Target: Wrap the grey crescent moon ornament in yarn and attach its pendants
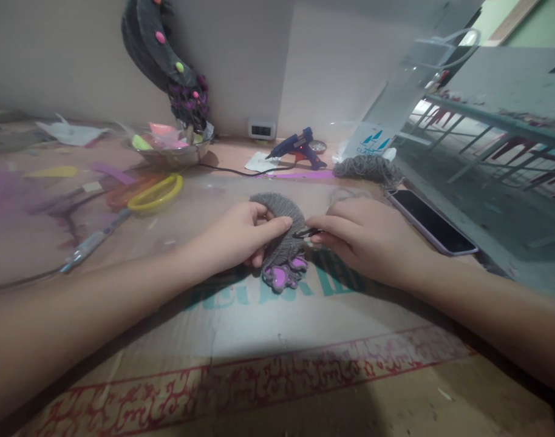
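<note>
A curved, grey yarn-wrapped piece (284, 209) is pinched in my left hand (250, 233), thumb on top and fingers behind it. At its lower end sits a grey yarn trim with shiny purple pads (280, 277), shaped like a paw. My right hand (359, 233) is closed on a slim dark metal tool (310, 232), which looks like tweezers. The tool's tip touches the right edge of the yarn piece. Most of the tool is hidden by my fingers. A grey yarn bundle (368, 169) lies beyond my right hand.
Behind the hands are a blue glue gun (300, 147), a metal bowl (177, 152) of craft bits and a small white digital display (262, 129). A phone (435, 221) lies at right. Yellow-handled scissors (155, 193) and a pen (93, 241) lie at left, on printed cardboard (259, 340).
</note>
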`<action>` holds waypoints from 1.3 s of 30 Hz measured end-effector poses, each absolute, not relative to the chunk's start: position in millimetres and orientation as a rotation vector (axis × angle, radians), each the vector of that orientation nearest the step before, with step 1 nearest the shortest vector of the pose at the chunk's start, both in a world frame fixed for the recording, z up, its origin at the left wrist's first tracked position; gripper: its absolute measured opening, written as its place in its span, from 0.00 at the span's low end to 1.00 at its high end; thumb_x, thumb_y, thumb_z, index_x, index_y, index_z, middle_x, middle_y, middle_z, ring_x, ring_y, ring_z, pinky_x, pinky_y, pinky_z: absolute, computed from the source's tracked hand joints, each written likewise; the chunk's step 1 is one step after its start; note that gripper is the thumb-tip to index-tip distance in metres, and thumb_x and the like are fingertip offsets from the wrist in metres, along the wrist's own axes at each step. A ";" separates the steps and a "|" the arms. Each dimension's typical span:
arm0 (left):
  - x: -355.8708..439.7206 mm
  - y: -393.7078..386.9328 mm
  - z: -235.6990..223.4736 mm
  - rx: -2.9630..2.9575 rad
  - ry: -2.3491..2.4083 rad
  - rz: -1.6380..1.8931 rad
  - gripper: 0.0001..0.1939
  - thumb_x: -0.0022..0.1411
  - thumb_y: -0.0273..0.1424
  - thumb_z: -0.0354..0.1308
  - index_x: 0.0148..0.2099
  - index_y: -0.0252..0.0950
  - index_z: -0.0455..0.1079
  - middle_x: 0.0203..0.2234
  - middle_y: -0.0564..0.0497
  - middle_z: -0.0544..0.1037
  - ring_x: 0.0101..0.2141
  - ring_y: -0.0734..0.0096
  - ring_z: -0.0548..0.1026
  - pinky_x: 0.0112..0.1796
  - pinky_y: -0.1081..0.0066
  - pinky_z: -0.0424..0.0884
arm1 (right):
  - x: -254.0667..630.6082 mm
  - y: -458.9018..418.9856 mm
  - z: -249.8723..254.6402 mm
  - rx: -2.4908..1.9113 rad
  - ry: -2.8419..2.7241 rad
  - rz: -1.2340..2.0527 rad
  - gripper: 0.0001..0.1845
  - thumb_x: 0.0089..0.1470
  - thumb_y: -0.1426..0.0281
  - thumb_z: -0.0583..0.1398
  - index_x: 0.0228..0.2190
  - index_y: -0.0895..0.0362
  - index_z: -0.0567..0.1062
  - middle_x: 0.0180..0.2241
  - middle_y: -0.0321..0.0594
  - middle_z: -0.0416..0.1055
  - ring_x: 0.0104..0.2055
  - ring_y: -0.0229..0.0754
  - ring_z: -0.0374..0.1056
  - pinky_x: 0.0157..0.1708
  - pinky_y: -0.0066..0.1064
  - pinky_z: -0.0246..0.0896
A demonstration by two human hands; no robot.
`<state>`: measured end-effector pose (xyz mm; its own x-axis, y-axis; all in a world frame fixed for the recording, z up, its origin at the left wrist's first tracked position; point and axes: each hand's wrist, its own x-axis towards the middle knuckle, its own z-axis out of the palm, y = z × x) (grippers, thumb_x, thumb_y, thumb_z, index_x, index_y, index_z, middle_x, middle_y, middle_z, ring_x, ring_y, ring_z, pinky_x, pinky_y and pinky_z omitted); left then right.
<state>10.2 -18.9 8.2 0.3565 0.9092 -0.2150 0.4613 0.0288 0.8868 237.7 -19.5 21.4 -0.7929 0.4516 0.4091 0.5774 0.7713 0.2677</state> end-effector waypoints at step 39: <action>10.3 -17.5 5.8 1.594 1.275 0.562 0.17 0.63 0.46 0.54 0.31 0.37 0.66 0.09 0.56 0.69 0.11 0.77 0.64 0.13 0.78 0.54 | 240.5 -15.2 16.4 -0.795 -2.583 -0.502 0.19 0.67 0.65 0.50 0.40 0.61 0.79 0.26 0.43 0.71 0.29 0.42 0.64 0.28 0.32 0.52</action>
<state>10.3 -17.5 5.8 0.3416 0.9158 -0.2111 0.4622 0.0319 0.8862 240.5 -15.2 16.4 -0.7631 0.4529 0.4610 0.5927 0.7749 0.2198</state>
